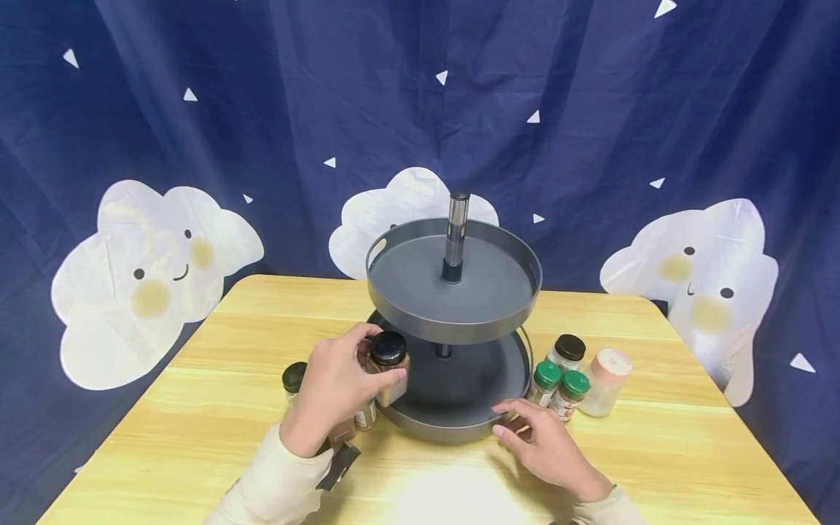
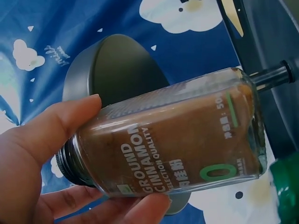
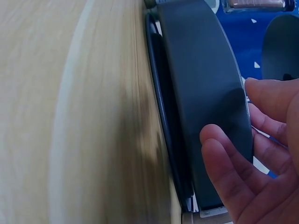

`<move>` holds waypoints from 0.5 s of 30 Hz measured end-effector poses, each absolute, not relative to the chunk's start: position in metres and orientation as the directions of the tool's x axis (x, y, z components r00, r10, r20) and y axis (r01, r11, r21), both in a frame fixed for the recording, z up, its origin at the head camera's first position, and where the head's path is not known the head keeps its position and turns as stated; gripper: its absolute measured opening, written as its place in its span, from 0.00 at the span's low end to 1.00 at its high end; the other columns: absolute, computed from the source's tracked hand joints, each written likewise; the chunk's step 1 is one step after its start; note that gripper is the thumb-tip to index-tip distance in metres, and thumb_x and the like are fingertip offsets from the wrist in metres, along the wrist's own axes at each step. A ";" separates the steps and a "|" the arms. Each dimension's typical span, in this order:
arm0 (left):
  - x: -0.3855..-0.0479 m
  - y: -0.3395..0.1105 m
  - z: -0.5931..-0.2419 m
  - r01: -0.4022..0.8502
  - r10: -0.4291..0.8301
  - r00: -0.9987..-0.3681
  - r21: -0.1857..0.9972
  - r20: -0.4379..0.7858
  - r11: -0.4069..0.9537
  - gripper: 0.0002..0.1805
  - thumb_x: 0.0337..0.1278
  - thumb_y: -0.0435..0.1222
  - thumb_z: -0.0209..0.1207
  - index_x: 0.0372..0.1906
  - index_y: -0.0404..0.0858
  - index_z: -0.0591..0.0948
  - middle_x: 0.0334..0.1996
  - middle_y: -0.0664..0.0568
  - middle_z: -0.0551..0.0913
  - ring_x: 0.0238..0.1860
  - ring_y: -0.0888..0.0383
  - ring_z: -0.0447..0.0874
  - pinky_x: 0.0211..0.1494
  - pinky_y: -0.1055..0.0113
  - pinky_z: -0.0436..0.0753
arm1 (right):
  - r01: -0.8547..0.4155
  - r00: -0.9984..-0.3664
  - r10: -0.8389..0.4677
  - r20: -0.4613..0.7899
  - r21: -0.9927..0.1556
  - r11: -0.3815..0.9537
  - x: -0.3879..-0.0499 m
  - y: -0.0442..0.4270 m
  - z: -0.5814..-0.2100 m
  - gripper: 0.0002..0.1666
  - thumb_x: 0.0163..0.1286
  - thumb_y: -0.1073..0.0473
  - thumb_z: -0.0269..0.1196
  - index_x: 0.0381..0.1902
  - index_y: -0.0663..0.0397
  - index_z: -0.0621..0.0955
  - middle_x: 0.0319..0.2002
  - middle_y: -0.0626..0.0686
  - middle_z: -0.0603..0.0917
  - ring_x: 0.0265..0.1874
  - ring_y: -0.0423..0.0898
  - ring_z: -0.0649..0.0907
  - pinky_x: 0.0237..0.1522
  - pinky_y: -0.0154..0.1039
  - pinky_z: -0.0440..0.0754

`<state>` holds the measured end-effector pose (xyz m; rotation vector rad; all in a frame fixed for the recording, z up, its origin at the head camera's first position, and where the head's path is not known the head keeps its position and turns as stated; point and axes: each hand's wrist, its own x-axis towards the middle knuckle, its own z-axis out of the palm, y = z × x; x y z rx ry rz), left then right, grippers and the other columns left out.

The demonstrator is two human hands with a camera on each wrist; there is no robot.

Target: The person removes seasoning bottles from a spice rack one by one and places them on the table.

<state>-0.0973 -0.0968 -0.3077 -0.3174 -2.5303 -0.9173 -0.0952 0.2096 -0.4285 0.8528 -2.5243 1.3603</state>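
My left hand (image 1: 341,379) grips a square glass jar of ground cinnamon (image 2: 173,144) just below its black lid (image 1: 389,348). In the head view the jar is tilted at the left rim of a dark grey two-tier round tray stand (image 1: 453,332); whether it touches the stand is unclear. My right hand (image 1: 541,441) is at the front right of the lower tray's rim (image 1: 446,432). Its fingers (image 3: 217,140) are loosely bent beside the outer wall, one fingertip near the rim's top edge. Firm contact there cannot be made out.
Right of the stand are two green-capped spice jars (image 1: 547,375), a black-lidded jar (image 1: 569,348) and a pink-capped shaker (image 1: 607,379). Behind my left hand are another black-lidded jar (image 1: 294,377) and a small spice jar (image 1: 365,415), partly hidden. A blue curtain (image 1: 295,109) hangs behind the wooden table (image 1: 164,437).
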 end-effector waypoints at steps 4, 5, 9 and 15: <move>-0.097 -0.101 -0.304 0.351 0.063 -0.883 0.564 0.466 0.748 0.25 0.30 0.43 0.79 0.40 0.41 0.83 0.23 0.58 0.82 0.24 0.64 0.78 0.31 0.64 0.77 | -0.547 -0.827 -0.410 0.385 -0.719 0.427 -0.096 0.210 -0.430 0.12 0.66 0.63 0.65 0.47 0.57 0.81 0.40 0.49 0.84 0.31 0.37 0.83 0.28 0.33 0.85; -0.097 -0.102 -0.304 0.348 0.060 -0.885 0.570 0.462 0.745 0.25 0.30 0.43 0.79 0.40 0.41 0.83 0.24 0.57 0.83 0.24 0.64 0.79 0.32 0.63 0.78 | -0.548 -0.826 -0.411 0.385 -0.719 0.427 -0.096 0.210 -0.430 0.12 0.66 0.63 0.65 0.47 0.57 0.81 0.40 0.49 0.84 0.31 0.37 0.83 0.28 0.33 0.85; -0.097 -0.107 -0.299 0.334 0.048 -0.892 0.585 0.449 0.739 0.26 0.31 0.43 0.79 0.41 0.41 0.82 0.27 0.55 0.86 0.27 0.62 0.82 0.33 0.62 0.79 | -0.552 -0.825 -0.412 0.388 -0.713 0.432 -0.097 0.211 -0.431 0.12 0.66 0.63 0.65 0.47 0.57 0.81 0.39 0.48 0.84 0.31 0.37 0.83 0.28 0.33 0.84; -0.096 -0.116 -0.293 0.319 0.031 -0.893 0.583 0.448 0.748 0.27 0.31 0.43 0.79 0.42 0.40 0.82 0.26 0.54 0.86 0.27 0.62 0.83 0.32 0.62 0.77 | -0.545 -0.828 -0.411 0.381 -0.718 0.432 -0.097 0.211 -0.432 0.12 0.66 0.62 0.65 0.47 0.56 0.81 0.40 0.49 0.84 0.31 0.37 0.84 0.28 0.33 0.85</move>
